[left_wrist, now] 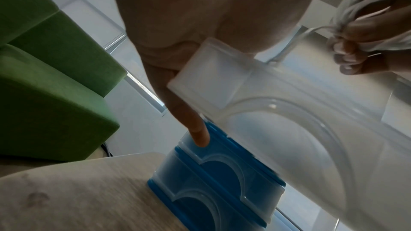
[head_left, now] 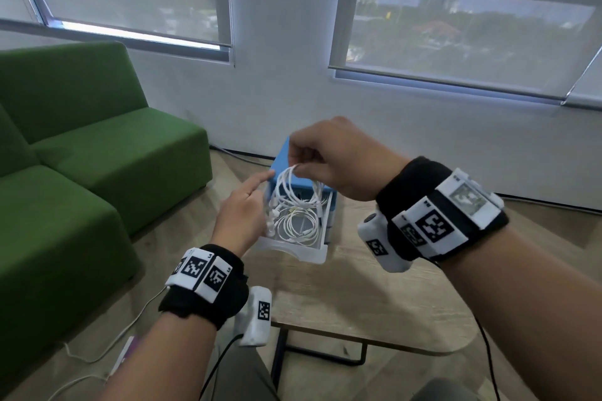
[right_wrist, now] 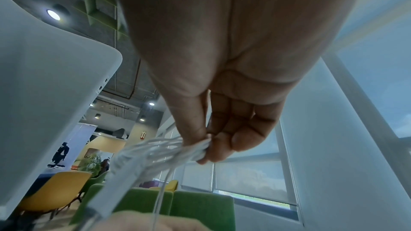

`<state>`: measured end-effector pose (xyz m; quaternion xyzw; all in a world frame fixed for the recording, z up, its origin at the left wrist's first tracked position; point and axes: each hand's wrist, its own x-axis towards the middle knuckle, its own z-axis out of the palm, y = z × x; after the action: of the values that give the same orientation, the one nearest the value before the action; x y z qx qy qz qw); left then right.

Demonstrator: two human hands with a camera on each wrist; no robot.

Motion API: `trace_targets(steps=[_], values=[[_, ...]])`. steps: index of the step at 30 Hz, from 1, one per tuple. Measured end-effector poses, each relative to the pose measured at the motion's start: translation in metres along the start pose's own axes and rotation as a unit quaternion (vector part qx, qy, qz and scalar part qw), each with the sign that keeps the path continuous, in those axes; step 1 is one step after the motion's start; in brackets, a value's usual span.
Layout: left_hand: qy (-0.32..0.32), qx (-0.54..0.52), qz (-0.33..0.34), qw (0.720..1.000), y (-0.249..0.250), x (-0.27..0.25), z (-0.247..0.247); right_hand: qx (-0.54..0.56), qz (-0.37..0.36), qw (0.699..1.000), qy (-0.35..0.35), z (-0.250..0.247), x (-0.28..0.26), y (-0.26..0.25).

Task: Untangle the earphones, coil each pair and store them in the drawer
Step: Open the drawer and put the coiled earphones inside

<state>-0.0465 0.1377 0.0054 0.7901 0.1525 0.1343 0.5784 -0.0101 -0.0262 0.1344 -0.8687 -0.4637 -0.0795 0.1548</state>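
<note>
A blue drawer unit (head_left: 281, 156) stands on the wooden table (head_left: 374, 303) with its translucent top drawer (head_left: 293, 251) pulled out. One coiled pair of white earphones (head_left: 299, 228) lies inside it. My right hand (head_left: 298, 166) pinches a second white earphone coil (head_left: 286, 192), which hangs just above the drawer; the right wrist view shows thumb and fingers closed on the coil (right_wrist: 155, 152). My left hand (head_left: 257, 195) holds the drawer's left wall. Its index finger (left_wrist: 200, 136) is straight and touches the blue unit (left_wrist: 222, 173). The drawer (left_wrist: 289, 129) hides its other fingers there.
A green sofa (head_left: 81, 172) stands close on the left of the table. White cables (head_left: 107, 348) trail on the floor beside it. The wall and windows are right behind the drawer unit. Bare tabletop lies to the right of the drawer.
</note>
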Motion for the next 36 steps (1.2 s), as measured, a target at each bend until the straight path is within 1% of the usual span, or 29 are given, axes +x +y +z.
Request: trace_targets(steps=[4, 6, 9, 11, 14, 17, 19, 22, 27, 32, 34, 36], values=[[-0.01, -0.017, -0.004, 1.0, -0.005, 0.005, 0.001, 0.002, 0.006, 1.0, -0.015, 0.024, 0.008, 0.001], [-0.014, -0.013, 0.003, 1.0, -0.006, 0.006, 0.0, 0.01, 0.021, 0.999, -0.028, 0.036, 0.01, 0.003], [-0.011, -0.004, 0.02, 1.0, -0.006, 0.004, -0.001, 0.036, 0.074, 0.996, -0.024, 0.054, 0.011, 0.01], [-0.013, -0.005, 0.033, 0.999, -0.005, 0.004, -0.002, 0.024, 0.106, 0.994, -0.011, 0.063, 0.011, 0.016], [-0.008, 0.004, 0.033, 0.999, -0.005, 0.003, -0.003, -0.002, 0.152, 0.988, -0.009, 0.073, 0.011, 0.021], [-0.002, 0.004, 0.027, 1.0, -0.004, 0.001, -0.003, -0.016, 0.197, 0.98, 0.02, 0.082, 0.012, 0.02], [0.003, 0.001, 0.022, 1.0, -0.003, 0.001, -0.002, -0.024, 0.221, 0.974, 0.037, 0.085, 0.014, 0.016], [0.004, 0.012, 0.021, 1.0, -0.004, 0.001, -0.001, -0.041, 0.243, 0.968, 0.038, 0.088, 0.016, 0.011], [0.005, 0.023, 0.021, 1.0, -0.005, 0.001, -0.001, -0.073, 0.252, 0.965, 0.024, 0.095, 0.015, 0.007], [0.006, 0.03, 0.02, 0.999, -0.004, 0.001, -0.002, -0.089, 0.222, 0.971, -0.01, 0.092, 0.014, 0.009], [0.007, 0.035, 0.024, 0.999, -0.003, 0.0, -0.001, -0.075, 0.203, 0.976, -0.027, 0.086, 0.009, 0.011], [0.005, 0.034, 0.027, 0.999, -0.003, 0.0, -0.001, -0.03, 0.17, 0.985, -0.019, 0.079, 0.002, 0.016]])
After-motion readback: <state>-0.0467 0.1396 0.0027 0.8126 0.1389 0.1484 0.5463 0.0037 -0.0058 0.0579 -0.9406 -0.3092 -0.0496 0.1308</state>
